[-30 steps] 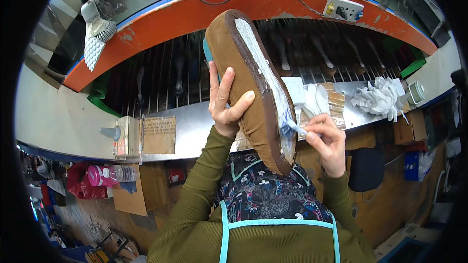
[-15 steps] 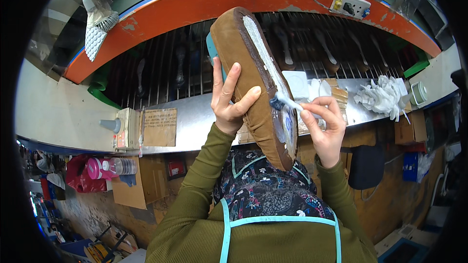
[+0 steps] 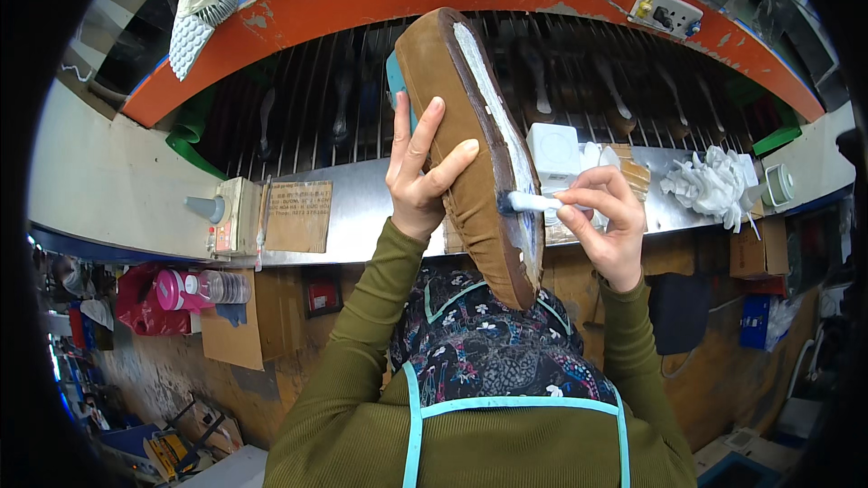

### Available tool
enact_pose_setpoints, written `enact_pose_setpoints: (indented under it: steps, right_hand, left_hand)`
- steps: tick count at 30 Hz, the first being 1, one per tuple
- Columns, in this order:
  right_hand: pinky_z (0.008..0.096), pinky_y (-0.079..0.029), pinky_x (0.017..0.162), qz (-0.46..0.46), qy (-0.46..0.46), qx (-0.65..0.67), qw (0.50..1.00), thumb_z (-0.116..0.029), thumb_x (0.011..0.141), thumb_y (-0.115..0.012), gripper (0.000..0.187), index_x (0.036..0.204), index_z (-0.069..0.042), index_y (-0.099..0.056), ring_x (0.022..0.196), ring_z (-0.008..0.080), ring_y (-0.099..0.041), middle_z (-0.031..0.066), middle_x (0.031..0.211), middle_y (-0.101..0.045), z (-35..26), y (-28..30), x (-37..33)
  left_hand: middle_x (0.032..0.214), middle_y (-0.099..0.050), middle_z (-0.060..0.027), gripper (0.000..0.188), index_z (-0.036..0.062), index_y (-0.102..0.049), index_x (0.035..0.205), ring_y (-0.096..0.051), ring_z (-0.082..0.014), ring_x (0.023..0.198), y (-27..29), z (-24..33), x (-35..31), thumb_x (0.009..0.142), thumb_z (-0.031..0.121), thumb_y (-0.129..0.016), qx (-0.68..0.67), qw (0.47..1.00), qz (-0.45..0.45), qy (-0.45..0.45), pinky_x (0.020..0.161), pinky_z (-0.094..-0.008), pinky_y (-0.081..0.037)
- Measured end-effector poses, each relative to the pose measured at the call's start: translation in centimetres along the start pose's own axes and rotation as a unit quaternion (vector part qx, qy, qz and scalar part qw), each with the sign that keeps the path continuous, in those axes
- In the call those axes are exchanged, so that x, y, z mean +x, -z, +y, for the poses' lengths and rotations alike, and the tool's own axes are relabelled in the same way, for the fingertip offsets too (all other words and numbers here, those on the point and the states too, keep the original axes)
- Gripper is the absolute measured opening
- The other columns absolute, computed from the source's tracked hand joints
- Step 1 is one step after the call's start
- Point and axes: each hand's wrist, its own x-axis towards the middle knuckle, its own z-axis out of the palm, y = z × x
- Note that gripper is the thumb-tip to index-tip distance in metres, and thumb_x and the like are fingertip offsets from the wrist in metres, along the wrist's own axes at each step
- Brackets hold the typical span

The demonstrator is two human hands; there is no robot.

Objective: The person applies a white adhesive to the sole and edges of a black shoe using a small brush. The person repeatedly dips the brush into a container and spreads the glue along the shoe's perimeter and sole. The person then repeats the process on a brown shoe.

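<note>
A brown suede shoe upper (image 3: pixel 432 63) stands upended and tilted in front of me, with a teal last (image 3: pixel 395 83) showing at its left side. My left hand (image 3: pixel 418 185) grips it, with fingers and thumb spread over the suede. A dark, wet-looking band borders the whitish underside, which faces right. Between the thumb and fingers of my right hand (image 3: pixel 613 233) is a small brush (image 3: pixel 535 203) with a white handle. Its dark bristles touch the border on the lower half of the shoe.
Behind the shoe runs a metal rod rack (image 3: pixel 307 108) under an orange arch (image 3: pixel 362 14). On the steel ledge (image 3: pixel 362 208) are a cardboard piece (image 3: pixel 303 226), a white box (image 3: pixel 553 150) and crumpled white material (image 3: pixel 710 183). A lamp-like white fixture (image 3: pixel 192 41) hangs upper left.
The brush has moved a little down along the shoe's border, and its handle now lies nearly level. My right hand has turned with it. My left hand keeps its grip.
</note>
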Motion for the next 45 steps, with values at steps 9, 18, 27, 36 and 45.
enact_pose_setpoints:
  steps: [9, 18, 27, 36, 45]
  right_hand:
    - [0.0223, -0.047, 0.057, -0.040, -0.031, 0.008, 0.999, -0.006, 0.077, -0.077, 0.015, 0.092, -0.006, -0.075, 0.073, 0.0103, -0.059, 0.0043, 0.091, -0.059, -0.1, 0.0, -2.9]
    - [0.0208, -0.045, 0.070, 0.052, -0.208, 0.150, 0.965, -0.003, 0.084, -0.070, 0.012, 0.095, 0.002, -0.072, 0.077, 0.0098, -0.057, 0.0050, 0.089, -0.058, 0.9, -2.2, -4.4]
    - [0.0210, -0.042, 0.070, 0.021, -0.256, 0.130, 0.958, 0.001, 0.086, -0.064, 0.013, 0.097, 0.006, -0.070, 0.082, 0.0096, -0.053, 0.0060, 0.094, -0.057, -1.4, -0.4, -7.7]
    - [0.0220, -0.044, 0.063, 0.070, -0.210, 0.040, 0.974, -0.008, 0.083, -0.073, 0.014, 0.094, 0.000, -0.074, 0.078, 0.0112, -0.055, 0.0053, 0.088, -0.058, 0.5, -2.1, -5.1]
    - [0.0206, -0.042, 0.054, 0.064, -0.132, -0.003, 0.989, -0.011, 0.083, -0.073, 0.013, 0.094, -0.004, -0.074, 0.073, 0.0090, -0.054, 0.0038, 0.086, -0.058, 3.3, -2.4, -1.6]
  left_hand:
    - [0.141, -0.050, -0.0128, 0.048, 0.0223, -0.065, 0.114, -0.041, -0.0466, 0.131, 0.7, -0.3, -1.2, 0.069, 0.016, -0.081, -0.008, 0.998, -0.039, 0.054, 0.107, -0.0500, -0.040]
    - [0.145, -0.046, -0.0096, 0.060, 0.0195, -0.062, 0.121, -0.040, -0.0415, 0.134, 0.2, 0.7, -2.4, 0.066, 0.006, -0.081, -0.027, 0.981, -0.098, 0.165, 0.110, -0.0481, -0.037]
    - [0.146, -0.045, -0.0061, 0.071, 0.0208, -0.062, 0.123, -0.039, -0.0405, 0.134, 0.2, 0.5, -4.3, 0.061, -0.012, -0.073, 0.008, 0.963, -0.154, 0.221, 0.109, -0.0446, -0.040]
    - [0.147, -0.044, -0.0056, 0.074, 0.0225, -0.062, 0.123, -0.037, -0.0413, 0.136, -0.3, 0.6, -4.4, 0.061, -0.016, -0.070, 0.004, 0.961, -0.167, 0.222, 0.106, -0.0437, -0.044]
    - [0.146, -0.044, -0.0060, 0.072, 0.0212, -0.062, 0.123, -0.037, -0.0412, 0.136, -0.6, 0.6, -3.8, 0.061, -0.012, -0.073, 0.012, 0.961, -0.173, 0.215, 0.108, -0.0447, -0.041]
